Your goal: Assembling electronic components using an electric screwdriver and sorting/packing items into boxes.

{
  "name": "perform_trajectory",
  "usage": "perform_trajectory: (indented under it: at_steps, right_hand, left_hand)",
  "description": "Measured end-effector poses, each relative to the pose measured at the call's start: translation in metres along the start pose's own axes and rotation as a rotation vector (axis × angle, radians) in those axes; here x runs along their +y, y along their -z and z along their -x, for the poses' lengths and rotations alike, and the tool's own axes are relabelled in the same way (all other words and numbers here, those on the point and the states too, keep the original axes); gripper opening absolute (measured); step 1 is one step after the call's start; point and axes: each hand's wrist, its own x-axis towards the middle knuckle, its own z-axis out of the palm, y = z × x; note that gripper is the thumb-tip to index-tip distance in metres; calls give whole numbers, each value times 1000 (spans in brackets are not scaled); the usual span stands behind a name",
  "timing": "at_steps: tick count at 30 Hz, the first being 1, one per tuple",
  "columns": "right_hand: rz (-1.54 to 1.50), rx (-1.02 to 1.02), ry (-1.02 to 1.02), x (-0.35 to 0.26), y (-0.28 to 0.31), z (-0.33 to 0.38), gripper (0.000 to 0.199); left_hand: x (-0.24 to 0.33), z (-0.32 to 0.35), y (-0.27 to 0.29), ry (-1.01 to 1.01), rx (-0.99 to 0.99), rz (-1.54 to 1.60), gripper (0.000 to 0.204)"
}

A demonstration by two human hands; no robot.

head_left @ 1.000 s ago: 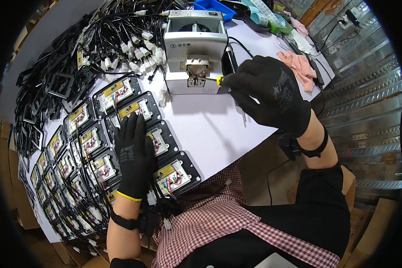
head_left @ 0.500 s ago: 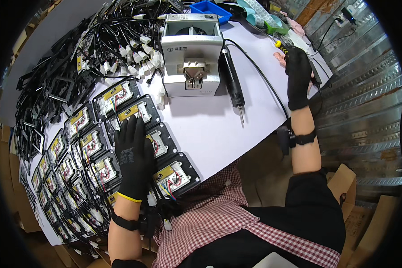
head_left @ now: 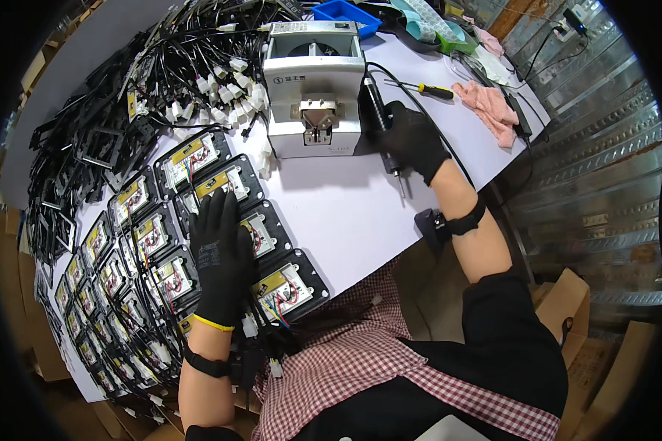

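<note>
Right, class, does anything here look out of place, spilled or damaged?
Nothing looks spilled or plainly damaged. Two untidy spots: the heap of black frames, jumbled at odd angles beside the neatly rowed circuit units, and the pink cloth, crumpled next to the yellow-and-black screwdriver.

From here I see the left hand (head_left: 219, 264), gloved in black, lying palm down at the near left, its fingers (head_left: 215, 209) long and pointing far. The left forearm (head_left: 204, 393) runs almost straight behind it. The right hand (head_left: 415, 143), gloved too, sits farther off, knuckles up and bent leftward; how tightly it curls I can't tell. The right forearm (head_left: 477, 239) slants in from the near right.
</note>
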Motion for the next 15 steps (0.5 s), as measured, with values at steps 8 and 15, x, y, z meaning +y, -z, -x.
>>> perform_trajectory:
  at_steps: [8, 15]
  right_hand:
    - [-2161, -1043, 194, 29, 41, -24, 55]
    - [-1673, -42, 458, -2, 75, 10, 46]
  left_hand:
    - [1, 1, -3, 46, -8, -14, 46]
    - [1, 0, -2, 39, 4, 8, 47]
